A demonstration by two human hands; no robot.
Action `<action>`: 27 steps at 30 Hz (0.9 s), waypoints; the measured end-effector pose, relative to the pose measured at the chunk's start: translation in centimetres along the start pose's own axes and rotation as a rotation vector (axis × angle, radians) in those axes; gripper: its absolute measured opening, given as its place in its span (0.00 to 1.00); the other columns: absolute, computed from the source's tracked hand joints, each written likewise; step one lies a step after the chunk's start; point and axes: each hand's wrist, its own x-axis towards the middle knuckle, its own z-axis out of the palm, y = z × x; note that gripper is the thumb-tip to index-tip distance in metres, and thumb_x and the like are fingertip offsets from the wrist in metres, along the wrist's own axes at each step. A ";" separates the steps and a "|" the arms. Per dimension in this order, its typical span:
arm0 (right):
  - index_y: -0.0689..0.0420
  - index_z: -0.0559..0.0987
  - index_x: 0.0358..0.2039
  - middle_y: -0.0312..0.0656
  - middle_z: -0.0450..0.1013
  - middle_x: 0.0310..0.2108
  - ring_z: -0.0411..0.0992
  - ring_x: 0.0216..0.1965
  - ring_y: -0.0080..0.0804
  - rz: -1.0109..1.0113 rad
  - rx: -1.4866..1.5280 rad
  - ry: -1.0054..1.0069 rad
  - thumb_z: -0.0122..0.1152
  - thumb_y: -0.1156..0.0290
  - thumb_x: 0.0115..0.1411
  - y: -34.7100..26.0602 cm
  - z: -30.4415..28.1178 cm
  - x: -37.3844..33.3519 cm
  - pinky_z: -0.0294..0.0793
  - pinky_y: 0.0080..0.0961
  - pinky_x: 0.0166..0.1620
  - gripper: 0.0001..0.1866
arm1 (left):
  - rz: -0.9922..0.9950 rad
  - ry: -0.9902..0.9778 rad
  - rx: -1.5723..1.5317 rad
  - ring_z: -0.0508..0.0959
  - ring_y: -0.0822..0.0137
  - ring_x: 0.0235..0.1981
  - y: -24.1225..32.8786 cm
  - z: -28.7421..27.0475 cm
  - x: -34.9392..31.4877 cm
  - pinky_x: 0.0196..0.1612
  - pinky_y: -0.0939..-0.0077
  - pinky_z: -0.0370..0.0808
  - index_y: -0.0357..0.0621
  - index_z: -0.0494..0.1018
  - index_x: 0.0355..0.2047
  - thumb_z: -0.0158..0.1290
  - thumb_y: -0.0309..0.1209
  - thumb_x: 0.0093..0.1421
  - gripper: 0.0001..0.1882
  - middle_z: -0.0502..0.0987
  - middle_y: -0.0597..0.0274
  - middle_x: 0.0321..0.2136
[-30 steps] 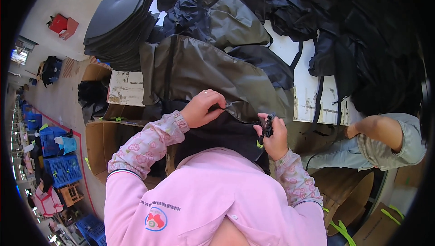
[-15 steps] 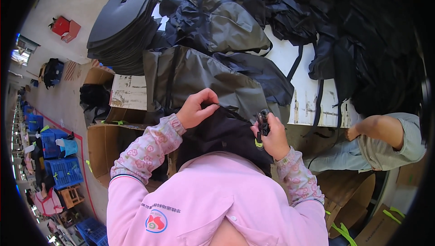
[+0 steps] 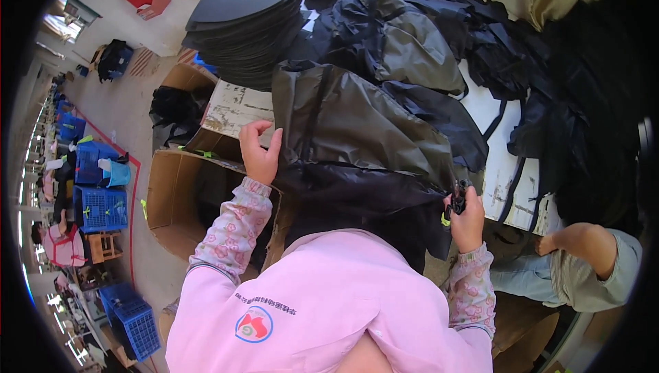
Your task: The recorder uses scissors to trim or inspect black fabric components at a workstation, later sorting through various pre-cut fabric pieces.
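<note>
A black coated-fabric bag point(image 3: 371, 126) lies across the near edge of the white table, with its lower part hanging toward my lap. My left hand point(image 3: 259, 154) is beside the bag's left edge, thumb and fingers apart, holding nothing. At the bag's right corner, my right hand point(image 3: 468, 222) is closed around a small black tool point(image 3: 460, 196) with a yellow-green strip on it. The tool's exact kind is unclear. Whether those fingers also pinch the fabric is hidden.
A tall stack of dark grey sheets point(image 3: 240, 43) stands far left on the white table point(image 3: 237, 108). More black bags point(image 3: 419, 43) are heaped behind. An open cardboard box point(image 3: 171, 201) sits at my left. At right, another person's arm point(image 3: 583, 246) rests near the table edge.
My left hand has let go of the bag's edge and moved left, its fingers spreading. My right hand has shifted right and down with the black tool. The view has turned somewhat.
</note>
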 end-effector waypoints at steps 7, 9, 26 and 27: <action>0.59 0.72 0.33 0.45 0.74 0.29 0.69 0.33 0.50 -0.002 0.112 -0.024 0.68 0.78 0.49 1.5 1.3 0.0 0.67 0.41 0.36 0.13 | -0.766 -0.390 -0.478 0.72 0.73 0.37 -3.3 -1.3 -8.0 0.41 0.76 0.71 0.37 0.69 0.47 0.63 0.39 0.59 0.23 0.75 0.63 0.34; 0.59 0.72 0.33 0.45 0.74 0.29 0.69 0.33 0.50 0.005 0.115 -0.037 0.67 0.80 0.49 1.7 1.7 0.0 0.67 0.42 0.36 0.13 | -0.904 -0.328 -0.819 0.77 0.66 0.48 -1.7 -0.7 -8.0 0.54 0.71 0.71 0.36 0.73 0.51 0.54 0.34 0.63 0.19 0.79 0.56 0.45; 0.59 0.72 0.34 0.47 0.74 0.29 0.69 0.34 0.51 0.050 -0.034 -0.113 0.68 0.78 0.49 2.0 3.1 -1.7 0.68 0.42 0.37 0.14 | -1.126 -0.045 -1.918 0.79 0.54 0.47 0.4 -0.9 -4.4 0.54 0.56 0.73 0.37 0.76 0.46 0.42 0.39 0.60 0.22 0.80 0.53 0.45; 0.59 0.72 0.33 0.47 0.74 0.29 0.69 0.34 0.51 0.043 -0.026 -0.128 0.68 0.79 0.48 2.1 3.2 -1.7 0.68 0.42 0.37 0.14 | -1.110 -0.070 -1.945 0.78 0.55 0.47 0.0 -0.8 -4.5 0.54 0.56 0.73 0.38 0.75 0.46 0.41 0.40 0.61 0.22 0.80 0.54 0.45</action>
